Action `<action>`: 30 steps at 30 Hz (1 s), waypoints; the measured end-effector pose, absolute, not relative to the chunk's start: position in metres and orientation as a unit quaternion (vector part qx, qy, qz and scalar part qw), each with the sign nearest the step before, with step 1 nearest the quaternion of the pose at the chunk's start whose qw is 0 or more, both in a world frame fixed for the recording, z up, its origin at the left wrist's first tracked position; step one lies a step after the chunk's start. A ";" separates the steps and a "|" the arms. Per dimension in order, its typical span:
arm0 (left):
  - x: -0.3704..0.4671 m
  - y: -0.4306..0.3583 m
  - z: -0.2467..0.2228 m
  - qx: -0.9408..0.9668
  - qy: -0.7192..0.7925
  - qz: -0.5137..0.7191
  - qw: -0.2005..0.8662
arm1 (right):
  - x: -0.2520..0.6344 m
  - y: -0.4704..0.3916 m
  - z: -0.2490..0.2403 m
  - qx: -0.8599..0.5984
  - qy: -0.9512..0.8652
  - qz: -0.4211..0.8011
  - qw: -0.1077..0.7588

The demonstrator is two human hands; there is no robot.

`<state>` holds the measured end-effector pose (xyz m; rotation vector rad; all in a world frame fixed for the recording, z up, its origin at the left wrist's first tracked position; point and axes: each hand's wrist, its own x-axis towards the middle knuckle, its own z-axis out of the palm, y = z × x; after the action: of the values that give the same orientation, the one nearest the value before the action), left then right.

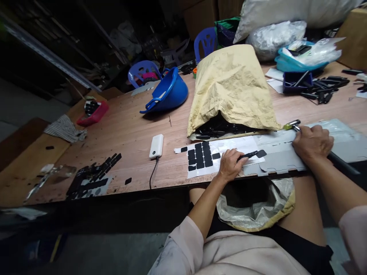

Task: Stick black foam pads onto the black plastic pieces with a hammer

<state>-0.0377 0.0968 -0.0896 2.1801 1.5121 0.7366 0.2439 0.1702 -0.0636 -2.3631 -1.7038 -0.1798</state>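
Note:
My left hand point(228, 165) rests at the table edge, its fingers pinching a slim black part point(250, 154). The part's far end meets a dark rounded patch point(261, 154). Beneath it lies a white sheet point(235, 144) bearing rows of black rounded pads point(199, 156). My right hand point(313, 143) is wrapped round a hammer with a yellowish-tipped head point(291, 124) and a black handle point(342, 162). The hammer is over a grey flat board point(286, 154). Between my legs sits an open sack point(258, 215) with a pale lining.
A big yellowish paper sack point(232, 88) spills black parts behind the sheet. A blue basin point(172, 91) lies tilted further left. A white power bank point(156, 146) with a cable lies left of the sheet. More black parts point(323, 86) and a dark blue box point(297, 81) are at right.

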 end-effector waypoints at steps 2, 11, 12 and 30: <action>-0.038 0.072 -0.094 0.806 0.476 0.291 0.199 | 0.243 0.170 -0.061 -0.808 -0.580 -0.049 0.095; -0.031 -0.011 -0.139 0.753 0.572 -0.075 0.315 | 0.245 0.170 -0.062 -0.803 -0.585 -0.058 0.102; -0.030 -0.009 -0.142 0.730 0.592 -0.118 0.321 | 0.245 0.170 -0.063 -0.801 -0.586 -0.059 0.106; -0.072 0.109 -0.043 0.744 0.579 0.245 0.227 | 0.250 0.175 -0.072 -0.803 -0.580 -0.093 0.101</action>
<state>-0.0718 0.1091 -0.0435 2.0500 1.5955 0.6750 0.2500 0.1748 -0.0719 -2.3712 -1.7134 -0.2739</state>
